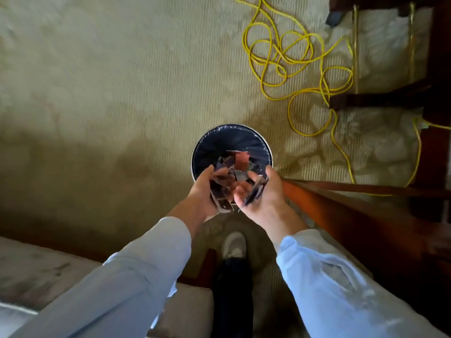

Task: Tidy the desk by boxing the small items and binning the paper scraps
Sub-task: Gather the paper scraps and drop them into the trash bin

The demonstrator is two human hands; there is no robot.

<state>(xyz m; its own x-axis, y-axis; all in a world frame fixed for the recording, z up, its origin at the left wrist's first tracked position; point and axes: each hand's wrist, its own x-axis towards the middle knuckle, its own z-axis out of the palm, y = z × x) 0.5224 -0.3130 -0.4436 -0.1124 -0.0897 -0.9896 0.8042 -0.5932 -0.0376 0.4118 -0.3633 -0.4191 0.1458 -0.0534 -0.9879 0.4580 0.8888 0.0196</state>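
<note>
A round bin [202, 145] with a dark plastic liner stands on the carpet straight below me. Both my hands hover over its near rim, palms turned toward each other. My left hand [201, 195] is cupped with relaxed fingers, and several paper scraps [220, 202] lie against its palm. My right hand [262, 193] is spread, with one dark scrap [253, 193] across its palm. More scraps, among them a red one [241, 161], are between the hands and inside the bin; motion blur hides whether they are falling or lying still.
A tangled yellow cable [292, 62] lies on the carpet beyond the bin. Dark wooden furniture [380, 215] runs along the right, with a chair frame [436, 57] at top right. A padded seat [36, 267] is at bottom left. My shoe [234, 245] is just behind the bin.
</note>
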